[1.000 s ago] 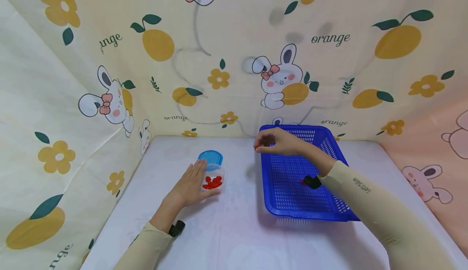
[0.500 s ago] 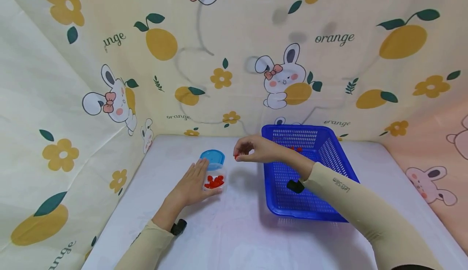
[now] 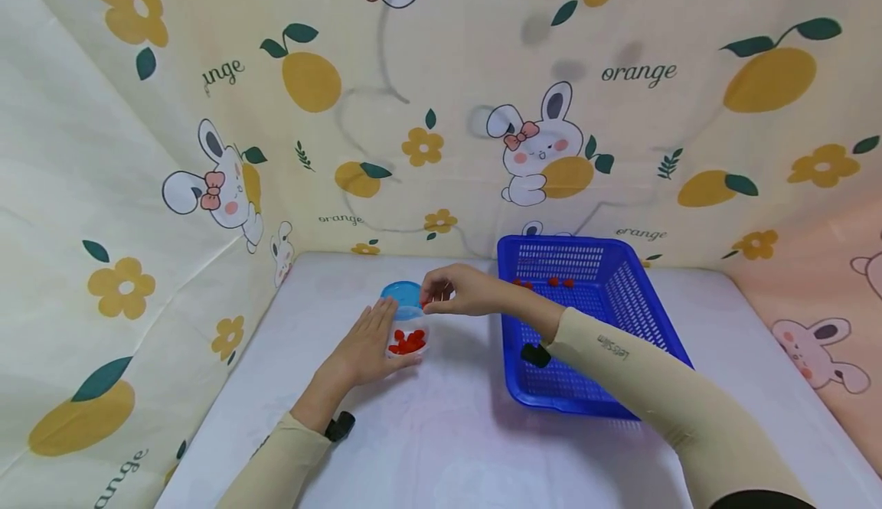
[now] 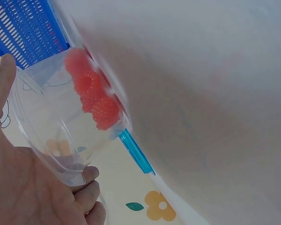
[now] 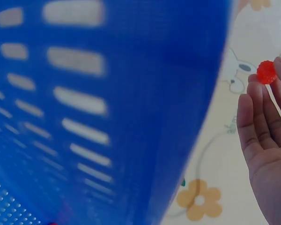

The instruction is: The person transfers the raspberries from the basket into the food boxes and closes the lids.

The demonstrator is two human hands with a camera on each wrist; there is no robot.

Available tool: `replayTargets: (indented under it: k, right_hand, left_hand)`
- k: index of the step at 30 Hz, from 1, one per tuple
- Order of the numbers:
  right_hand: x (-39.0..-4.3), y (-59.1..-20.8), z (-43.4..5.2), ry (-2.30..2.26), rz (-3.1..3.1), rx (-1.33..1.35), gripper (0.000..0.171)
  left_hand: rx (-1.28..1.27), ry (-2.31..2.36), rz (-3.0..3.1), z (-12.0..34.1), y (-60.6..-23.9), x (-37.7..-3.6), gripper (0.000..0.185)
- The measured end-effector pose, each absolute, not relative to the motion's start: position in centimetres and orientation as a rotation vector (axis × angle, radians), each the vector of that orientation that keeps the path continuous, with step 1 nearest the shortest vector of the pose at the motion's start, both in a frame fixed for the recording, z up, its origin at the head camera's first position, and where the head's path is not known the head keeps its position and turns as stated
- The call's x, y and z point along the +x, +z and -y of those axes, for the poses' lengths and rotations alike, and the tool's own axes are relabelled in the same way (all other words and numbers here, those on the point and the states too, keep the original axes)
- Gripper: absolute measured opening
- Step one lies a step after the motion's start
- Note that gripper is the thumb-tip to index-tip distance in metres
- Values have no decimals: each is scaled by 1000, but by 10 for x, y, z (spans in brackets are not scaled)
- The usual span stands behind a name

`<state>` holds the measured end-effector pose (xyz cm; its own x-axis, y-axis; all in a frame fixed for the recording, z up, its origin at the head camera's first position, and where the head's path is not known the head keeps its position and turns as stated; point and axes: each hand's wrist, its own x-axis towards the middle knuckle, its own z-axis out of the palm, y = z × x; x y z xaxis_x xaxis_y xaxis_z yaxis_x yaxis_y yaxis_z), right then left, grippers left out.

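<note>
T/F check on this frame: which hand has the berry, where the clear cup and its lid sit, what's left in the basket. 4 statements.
1. The right hand pinches a red berry in its fingertips. True.
2. The left hand lies flat on the table, apart from the clear cup. False: it rests against the cup's side.
3. The blue basket holds no berries. False: a few red ones lie near its far wall.
4. The blue lid sits just behind the cup. True.
</note>
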<state>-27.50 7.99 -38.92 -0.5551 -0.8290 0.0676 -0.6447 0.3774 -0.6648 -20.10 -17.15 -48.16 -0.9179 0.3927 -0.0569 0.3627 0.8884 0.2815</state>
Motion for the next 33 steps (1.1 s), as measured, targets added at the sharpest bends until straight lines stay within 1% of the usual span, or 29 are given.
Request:
replayTargets:
  k: [3,9,18,27,33]
  right_hand:
    - [-274,-391,-73,-930,-2369,-1310,8]
    - [-273,-392,-73,-911,-2379,-1288,20]
    - [-273,-381,-95,-900,-2450,-1251,15]
    - [-270,-369,-135,-936,-2561,-1074,12]
    - [-267,-365,-165,-953,-2602,-981,13]
  left_hand:
    - [594,410,-2943,172,-482,-201,118]
    - [594,418,-2941,170,-480,-200,118]
    - [536,410,-2951,167,-478,-199,118]
    - [503,413,-2948,167,-478,-198,118]
    - [524,391,-2951,166,-478,-198,117]
